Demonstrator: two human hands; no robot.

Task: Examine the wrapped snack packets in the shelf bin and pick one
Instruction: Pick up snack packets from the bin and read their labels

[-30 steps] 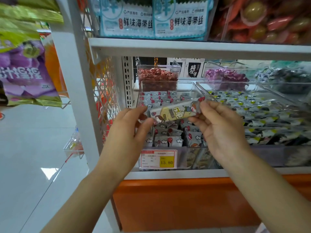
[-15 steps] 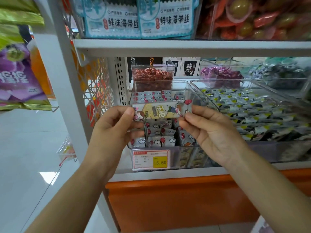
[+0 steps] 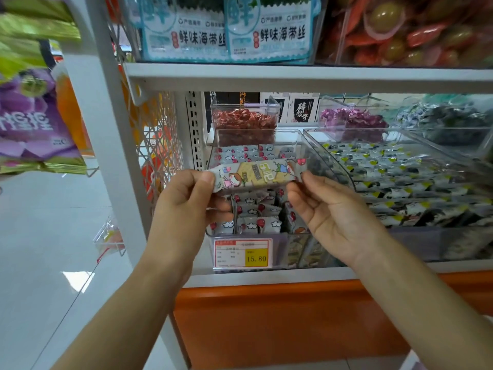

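A long wrapped snack packet (image 3: 257, 174), grey with a yellow panel and cartoon figures, is held level in front of the clear shelf bin (image 3: 298, 137). My left hand (image 3: 190, 202) pinches its left end between thumb and fingers. My right hand (image 3: 328, 213) pinches its right end with the fingertips. Inside the bin lie several more grey packets (image 3: 250, 222) with red balloons and clouds printed on them. A price tag (image 3: 242, 253) reading 15.80 is clipped to the bin's front.
A larger clear bin (image 3: 400, 180) of black-and-yellow packets sits to the right. Small bins of red sweets (image 3: 244, 121) and purple sweets (image 3: 352, 121) stand behind. A white shelf board (image 3: 293, 76) runs overhead, a white upright post (image 3: 106, 145) stands left, an orange base (image 3: 266, 316) below.
The packet has turned from tilted to nearly level between both hands, which still pinch its ends. The camera view has shifted slightly.
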